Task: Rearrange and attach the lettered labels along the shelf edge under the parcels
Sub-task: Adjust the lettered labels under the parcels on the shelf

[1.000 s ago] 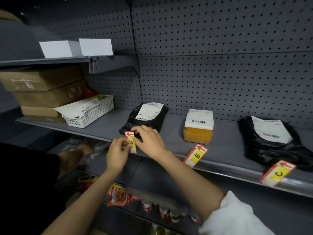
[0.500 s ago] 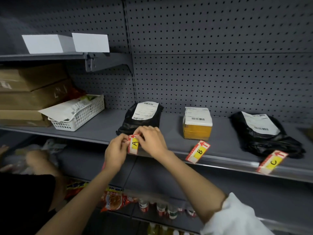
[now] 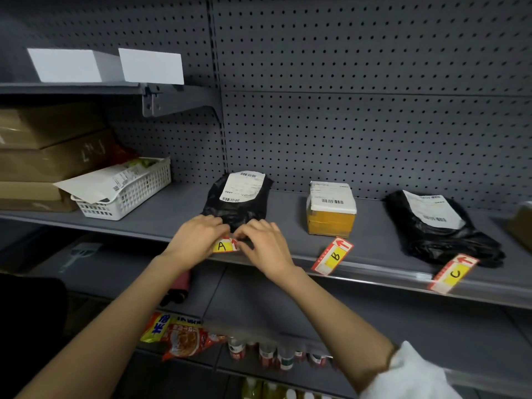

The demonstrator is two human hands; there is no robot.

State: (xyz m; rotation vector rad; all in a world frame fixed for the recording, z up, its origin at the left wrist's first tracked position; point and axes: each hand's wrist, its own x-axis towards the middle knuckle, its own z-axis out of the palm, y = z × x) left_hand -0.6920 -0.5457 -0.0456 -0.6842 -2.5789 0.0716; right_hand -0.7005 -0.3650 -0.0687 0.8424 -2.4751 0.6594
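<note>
Now lying flat: A label (image 3: 224, 245), tipped up a moment ago. Pinched by left hand (image 3: 195, 240) and right hand (image 3: 266, 246) on shelf edge (image 3: 374, 276), under black parcel (image 3: 239, 203). Probably nearly stuck down.

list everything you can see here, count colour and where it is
A label: 1, yellow and red, shelf edge, under both hands
B label: 1, yellow and red, tilted, edge below the yellow box
C label: 1, yellow and red, tilted, edge at right
black bags: 2, white slips on top, one behind the hands, one at right
yellow box: 1, white slip, mid shelf
white basket: 1, left of shelf, holds paper
brown boxes: stacked, far left
white boxes: 2, top shelf
snack packs: red and yellow, lower shelf
left hand: grip on A label
right hand: grip on A label
</note>
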